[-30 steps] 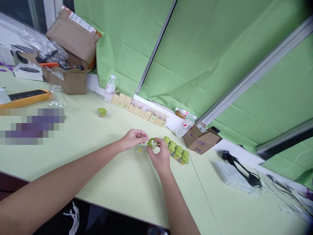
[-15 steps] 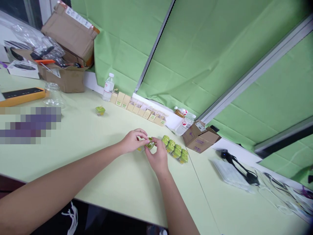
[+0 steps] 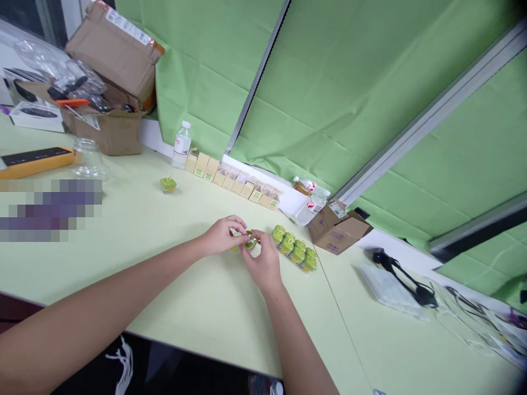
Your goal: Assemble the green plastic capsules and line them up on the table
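- fingers of right hand [image 3: 265,263]: thumb and forefinger pinching a small green lid [image 3: 248,244] by its edges
- left hand [image 3: 222,237]: thumb and forefinger close together at the lid, tips touching it; can't tell if they grip anything, other fingers curled
- lid is up between both hands, over the table [image 3: 197,302], tilted
- small clear cup [image 3: 234,249] just under left fingertips, mostly covered by the hands, bit of yellow showing
- right hand stands between the lid and a cluster of green-topped tubs [image 3: 298,251]
- tubs: clear bottoms, yellow inside, packed side by side
- one more green-topped tub [image 3: 168,185] alone, well apart, farther back on left
- row of small beige boxes [image 3: 230,180] along the wall, some with flaps up
- upright bottle [image 3: 181,147] at left end of row, clear, label on
- two bottles [image 3: 312,208] lying down past right end, one with brown liquid
- cardboard box [image 3: 338,233] beside them, flap open, contents not visible
- far left: glass jar [image 3: 87,159], looks empty; open carton [image 3: 113,131] stuffed with plastic wrap and an orange-handled tool
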`<state>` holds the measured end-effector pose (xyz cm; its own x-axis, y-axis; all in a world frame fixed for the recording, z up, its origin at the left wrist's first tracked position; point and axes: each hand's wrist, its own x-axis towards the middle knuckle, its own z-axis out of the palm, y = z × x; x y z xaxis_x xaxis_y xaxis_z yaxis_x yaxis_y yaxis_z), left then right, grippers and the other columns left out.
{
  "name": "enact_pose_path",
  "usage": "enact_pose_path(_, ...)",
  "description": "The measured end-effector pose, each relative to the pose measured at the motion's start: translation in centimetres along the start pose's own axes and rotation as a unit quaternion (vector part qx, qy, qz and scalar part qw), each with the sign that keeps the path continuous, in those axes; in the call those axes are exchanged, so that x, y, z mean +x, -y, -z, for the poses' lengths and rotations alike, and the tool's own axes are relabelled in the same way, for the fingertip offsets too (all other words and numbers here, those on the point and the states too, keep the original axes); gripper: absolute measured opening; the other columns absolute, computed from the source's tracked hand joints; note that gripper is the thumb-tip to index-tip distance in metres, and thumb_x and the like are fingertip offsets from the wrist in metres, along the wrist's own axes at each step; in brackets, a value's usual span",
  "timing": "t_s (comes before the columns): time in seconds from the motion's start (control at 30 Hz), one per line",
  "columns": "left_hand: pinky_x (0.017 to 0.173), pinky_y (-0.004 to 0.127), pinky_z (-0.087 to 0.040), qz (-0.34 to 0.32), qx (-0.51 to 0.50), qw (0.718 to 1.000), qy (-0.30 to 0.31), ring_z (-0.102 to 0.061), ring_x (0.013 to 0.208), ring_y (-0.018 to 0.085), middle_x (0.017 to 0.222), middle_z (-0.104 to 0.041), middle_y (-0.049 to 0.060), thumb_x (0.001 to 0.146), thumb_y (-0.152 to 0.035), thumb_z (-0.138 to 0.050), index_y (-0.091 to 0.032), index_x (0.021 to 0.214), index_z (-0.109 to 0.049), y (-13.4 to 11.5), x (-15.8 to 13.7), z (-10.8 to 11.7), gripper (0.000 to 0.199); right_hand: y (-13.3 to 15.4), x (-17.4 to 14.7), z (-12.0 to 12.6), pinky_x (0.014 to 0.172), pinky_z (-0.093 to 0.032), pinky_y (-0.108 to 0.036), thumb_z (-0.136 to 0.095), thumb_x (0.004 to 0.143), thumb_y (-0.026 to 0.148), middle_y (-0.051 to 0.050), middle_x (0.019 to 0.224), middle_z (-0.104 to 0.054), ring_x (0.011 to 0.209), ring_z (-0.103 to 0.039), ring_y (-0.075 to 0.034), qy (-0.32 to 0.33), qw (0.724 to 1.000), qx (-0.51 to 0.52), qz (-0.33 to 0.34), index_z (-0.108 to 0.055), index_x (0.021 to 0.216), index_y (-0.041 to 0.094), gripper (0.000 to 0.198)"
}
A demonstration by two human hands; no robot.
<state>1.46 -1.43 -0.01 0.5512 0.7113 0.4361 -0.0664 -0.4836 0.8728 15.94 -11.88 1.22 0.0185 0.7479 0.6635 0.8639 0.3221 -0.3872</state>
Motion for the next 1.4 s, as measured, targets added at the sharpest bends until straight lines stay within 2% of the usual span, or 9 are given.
enact_pose_path(0.17,0.067,0.026,-0.048,-0.022,0.029,0.998,0.052,-0.062,0.088,0.016,0.104,-0.061,0.006,0.079,-0.037,-0.07,-0.019,0.078,-0.07,-0.4,0.0,0.7,0.018,0.1,-0.1,-0.1,0.086,-0.049,-0.04,-0.066,0.083,0.021,-0.006,0.105,-0.067,0.097,-0.06,-0.024,0.012,1.0,0.008,0.008,-0.056,0.11,0.024,0.03)
enact_pose_path(0.4,0.075,0.029,-0.047,-0.026,0.077,0.993,0.084,-0.061,0.09,0.016,0.104,-0.061,0.005,0.08,-0.034,-0.068,-0.02,0.076,-0.068,-1.3,-0.1,1.3,0.015,0.3,0.0,0.0,0.083,-0.049,-0.038,-0.067,0.079,0.019,-0.004,0.103,-0.067,0.095,-0.059,-0.023,0.04,0.999,0.006,-0.013,-0.055,0.112,0.024,0.035)
enact_pose_path(0.5,0.074,0.028,-0.047,-0.028,0.081,0.991,0.099,-0.06,0.089,0.017,0.102,-0.06,0.005,0.08,-0.033,-0.067,-0.02,0.077,-0.069,-1.7,-0.2,1.5,0.013,0.4,-0.1,0.1,0.081,-0.049,-0.037,-0.066,0.078,0.017,-0.003,0.1,-0.066,0.092,-0.059,-0.022,0.047,0.999,0.002,-0.009,-0.055,0.112,0.024,0.036)
enact_pose_path(0.83,0.072,0.026,-0.047,-0.044,0.072,0.99,0.111,-0.062,0.09,0.018,0.102,-0.063,0.005,0.083,-0.036,-0.065,-0.024,0.087,-0.076,-1.0,-0.2,1.4,0.017,0.2,-0.1,0.1,0.083,-0.051,-0.039,-0.066,0.079,0.02,-0.005,0.102,-0.067,0.093,-0.06,-0.023,0.044,0.999,0.014,-0.007,-0.056,0.113,0.024,0.036)
enact_pose_path(1.0,0.074,0.026,-0.047,-0.049,0.074,0.989,0.12,-0.062,0.09,0.017,0.099,-0.063,0.005,0.086,-0.039,-0.062,-0.023,0.086,-0.075,-1.3,-0.3,1.6,0.02,0.2,-0.1,0.2,0.084,-0.051,-0.039,-0.067,0.079,0.019,-0.004,0.102,-0.068,0.094,-0.06,-0.023,0.043,0.999,0.023,-0.01,-0.056,0.112,0.025,0.036)
enact_pose_path(1.13,0.07,0.025,-0.046,-0.049,0.075,0.988,0.125,-0.062,0.088,0.017,0.099,-0.063,0.005,0.086,-0.04,-0.061,-0.022,0.085,-0.075,-1.6,-0.3,1.6,0.022,0.3,-0.1,0.2,0.083,-0.051,-0.038,-0.069,0.078,0.02,-0.004,0.102,-0.068,0.094,-0.061,-0.022,0.036,0.999,0.021,-0.008,-0.057,0.112,0.024,0.037)
enact_pose_path(1.23,0.071,0.025,-0.047,-0.038,0.066,0.99,0.119,-0.063,0.086,0.017,0.097,-0.067,0.005,0.085,-0.039,-0.062,-0.022,0.084,-0.076,-1.6,-0.3,1.4,0.022,0.4,-0.1,0.2,0.083,-0.052,-0.039,-0.069,0.079,0.021,-0.005,0.102,-0.068,0.094,-0.061,-0.023,0.033,0.999,0.017,-0.004,-0.057,0.112,0.024,0.035)
enact_pose_path(1.4,0.069,0.026,-0.049,0.015,0.004,0.994,0.112,-0.066,0.079,0.018,0.086,-0.075,0.003,0.082,-0.04,-0.065,-0.02,0.083,-0.077,-1.5,-0.3,0.9,0.023,0.4,-0.1,0.2,0.083,-0.052,-0.039,-0.069,0.078,0.018,-0.004,0.103,-0.068,0.094,-0.061,-0.022,0.031,0.999,0.029,-0.004,-0.058,0.112,0.025,0.037)
